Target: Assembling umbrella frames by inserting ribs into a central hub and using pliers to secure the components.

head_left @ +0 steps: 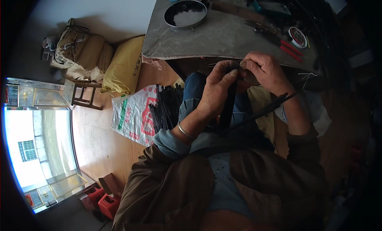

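Observation:
My left hand (215, 87) is closed around the upper end of a long black strip (227, 105), thumb on top, just off the table's near edge. The strip hangs down between my knees; its exact kind I cannot make out. A few thin, needle-like pieces (212, 65) stick out left past my left fingers. My right hand (267, 72) pinches the same top end between thumb and forefinger, touching the left thumb. Another long, dark strip (262, 111) slants across my lap below the right wrist.
On the grey table (223, 36) are a round pan (185, 13) with whitish contents, red-handled pliers (288, 51), a small round tin (297, 37) and a teal tray (274, 8). Left on the floor lie black strips (165, 107) on a white sack (133, 113), near a yellow sack (124, 66) and wooden stool (85, 93).

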Available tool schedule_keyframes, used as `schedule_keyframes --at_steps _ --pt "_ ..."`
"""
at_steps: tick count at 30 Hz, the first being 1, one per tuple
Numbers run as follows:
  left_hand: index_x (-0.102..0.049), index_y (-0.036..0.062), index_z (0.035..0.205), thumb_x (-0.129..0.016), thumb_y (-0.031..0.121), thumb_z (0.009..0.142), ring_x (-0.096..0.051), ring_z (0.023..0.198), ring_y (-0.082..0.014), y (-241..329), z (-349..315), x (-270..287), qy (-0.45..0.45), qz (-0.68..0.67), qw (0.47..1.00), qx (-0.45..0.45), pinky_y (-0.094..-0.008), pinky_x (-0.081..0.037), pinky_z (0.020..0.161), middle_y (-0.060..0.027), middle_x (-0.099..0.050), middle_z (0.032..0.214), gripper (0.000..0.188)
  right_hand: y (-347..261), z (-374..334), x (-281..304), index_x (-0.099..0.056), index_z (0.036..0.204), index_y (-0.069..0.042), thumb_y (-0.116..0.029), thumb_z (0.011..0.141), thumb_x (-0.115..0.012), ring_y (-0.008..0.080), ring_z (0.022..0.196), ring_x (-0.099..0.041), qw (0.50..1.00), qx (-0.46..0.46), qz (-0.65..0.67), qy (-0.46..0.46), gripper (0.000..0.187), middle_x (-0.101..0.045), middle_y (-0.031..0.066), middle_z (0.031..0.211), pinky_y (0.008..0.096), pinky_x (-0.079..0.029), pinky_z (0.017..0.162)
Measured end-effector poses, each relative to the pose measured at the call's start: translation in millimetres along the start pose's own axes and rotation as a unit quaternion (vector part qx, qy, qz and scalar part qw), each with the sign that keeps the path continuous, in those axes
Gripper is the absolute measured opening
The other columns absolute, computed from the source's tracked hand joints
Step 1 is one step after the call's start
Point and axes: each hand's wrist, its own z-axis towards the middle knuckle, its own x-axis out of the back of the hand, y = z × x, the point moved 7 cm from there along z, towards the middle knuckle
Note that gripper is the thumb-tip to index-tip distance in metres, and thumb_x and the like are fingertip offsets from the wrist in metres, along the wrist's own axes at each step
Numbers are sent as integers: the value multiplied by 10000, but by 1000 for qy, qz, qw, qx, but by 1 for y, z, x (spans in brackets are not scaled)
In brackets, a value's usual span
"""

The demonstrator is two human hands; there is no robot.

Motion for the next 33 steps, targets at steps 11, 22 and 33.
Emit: schedule_keyframes --at_steps 11,22,33 --pt "-465 -4 1254 -447 133 974 -638 912 -225 8 2 -3 13 75 997 13 -351 -540 786 -134 -601 1113 312 41 -15 -2 -610 1026 -21 -398 882 -637 87 733 -595 929 -188 305 -93 404 -640 24 851 237 -503 656" --pt "-627 33 1155 -523 111 880 -610 757 -128 28 19 -2 -49 308 946 91 -209 -469 533 -48 -556 1213 304 18 -36 -93 -627 1001 22 -105 884 -584 181 860 -640 802 -178 554 -137 178 -659 108 957 305 -504 830" --pt "-681 35 1044 -649 289 858 -603 572 -101 143 314 -9 -23 601 797 -50 -265 -504 493 -56 -644 715 316 52 -38 -91 -548 1149 28 -72 928 -497 341 968 -647 662 -238 709 -50 248 -643 215 1057 447 -530 824"
